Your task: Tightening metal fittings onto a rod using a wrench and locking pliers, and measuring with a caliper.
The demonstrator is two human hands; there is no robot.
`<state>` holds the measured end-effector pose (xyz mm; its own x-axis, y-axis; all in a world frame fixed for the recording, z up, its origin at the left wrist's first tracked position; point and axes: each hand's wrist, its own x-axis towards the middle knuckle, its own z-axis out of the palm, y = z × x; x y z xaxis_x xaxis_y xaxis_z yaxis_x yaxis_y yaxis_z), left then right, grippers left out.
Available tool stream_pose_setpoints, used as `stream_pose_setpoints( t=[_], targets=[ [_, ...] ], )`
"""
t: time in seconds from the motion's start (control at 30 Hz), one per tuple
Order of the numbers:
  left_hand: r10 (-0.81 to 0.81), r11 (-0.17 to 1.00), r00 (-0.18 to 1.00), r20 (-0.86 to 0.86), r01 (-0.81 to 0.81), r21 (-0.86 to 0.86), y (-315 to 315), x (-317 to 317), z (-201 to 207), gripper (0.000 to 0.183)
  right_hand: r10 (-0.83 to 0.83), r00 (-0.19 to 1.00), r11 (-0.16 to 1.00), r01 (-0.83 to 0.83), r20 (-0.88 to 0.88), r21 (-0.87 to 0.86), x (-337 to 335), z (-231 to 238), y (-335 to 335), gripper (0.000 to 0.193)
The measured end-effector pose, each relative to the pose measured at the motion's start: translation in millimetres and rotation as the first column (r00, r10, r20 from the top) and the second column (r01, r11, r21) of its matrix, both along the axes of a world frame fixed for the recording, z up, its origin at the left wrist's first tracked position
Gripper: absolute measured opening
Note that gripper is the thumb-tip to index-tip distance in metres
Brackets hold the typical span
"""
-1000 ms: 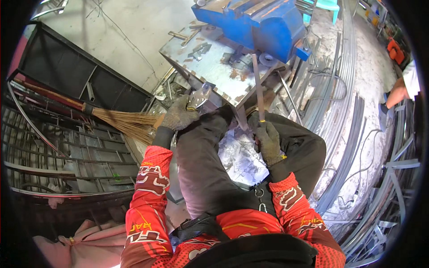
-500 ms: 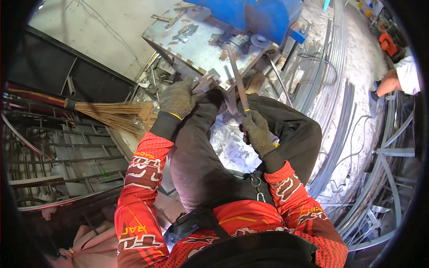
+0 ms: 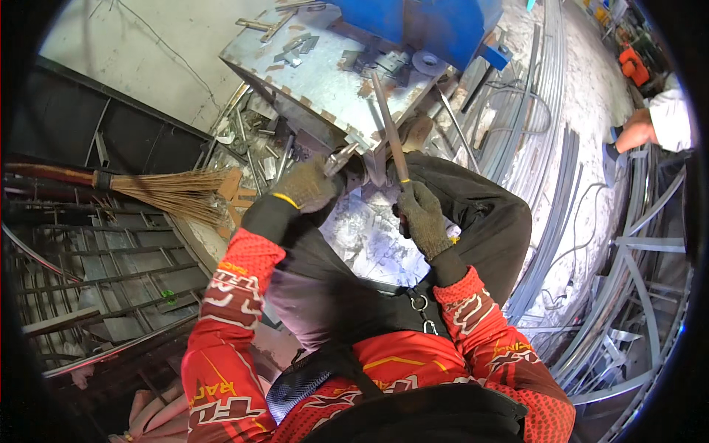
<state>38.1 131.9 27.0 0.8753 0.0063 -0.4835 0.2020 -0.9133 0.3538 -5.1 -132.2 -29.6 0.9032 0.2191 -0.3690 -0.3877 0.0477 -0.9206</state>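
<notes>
My left hand (image 3: 306, 184), in a grey knit glove with a dark cuff, is closed on what look like metal pliers (image 3: 340, 158). Their jaws point toward the near corner of the steel worktable (image 3: 325, 96), by a small bright metal piece (image 3: 360, 140); whether they grip it cannot be told. In my right hand (image 3: 425, 218), gloved alike, is a long narrow file (image 3: 389, 122), slanting up and away with its far end over the worktable. Between the two hands a grey upright metal piece (image 3: 377, 166) stands between my knees.
Flat metal pieces (image 3: 297, 50) and a round disc (image 3: 427, 63) lie on the worktable below a blue machine (image 3: 421, 29). A straw broom (image 3: 162, 192) lies at left, near a metal grid (image 3: 125, 273). Long steel bars (image 3: 550, 214) run along the right. Another person's hand (image 3: 636, 133) shows far right.
My left hand has come down and nearer with the pliers, turning slightly. My right hand and the file have hardly moved. The view has shifted a little.
</notes>
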Motion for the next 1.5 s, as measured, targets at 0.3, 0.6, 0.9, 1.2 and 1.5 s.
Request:
stream_pose_setpoints(
  t=[0.3, 0.6, 0.9, 1.2, 1.5],
  targets=[
    [0.460, 0.471, 0.846, -0.270, -0.490, -0.734, -80.7, -53.2, -85.4, 0.060, 0.023, 0.998, 0.998, -0.027, -0.063, -0.061, -24.2, 11.4, -9.7, 0.022],
    [0.395, 0.354, 0.851, -0.347, -0.490, -0.797, -73.0, -52.6, -80.9, 0.049, 0.174, 0.976, 0.900, -0.103, 0.132, -0.423, -9.9, -24.7, 0.2, 0.037],
    [0.284, 0.389, 0.925, -0.251, -0.351, -0.852, -64.6, -53.3, -85.8, 0.036, 0.082, 0.995, 0.958, -0.093, -0.053, -0.273, 2.9, -5.6, 2.7, 0.037],
    [0.369, 0.355, 0.860, -0.351, -0.480, -0.802, -65.5, -51.7, -86.9, 0.027, -0.052, 0.998, 0.980, 0.044, -0.039, -0.194, -36.6, 17.5, -12.5, 0.031],
    [0.356, 0.306, 0.835, -0.420, -0.529, -0.791, -66.5, -48.1, -67.4, 0.027, 0.569, 0.368, 0.742, 0.155, 0.735, -0.652, 52.6, -52.5, 6.7, 0.023]
  ],
)
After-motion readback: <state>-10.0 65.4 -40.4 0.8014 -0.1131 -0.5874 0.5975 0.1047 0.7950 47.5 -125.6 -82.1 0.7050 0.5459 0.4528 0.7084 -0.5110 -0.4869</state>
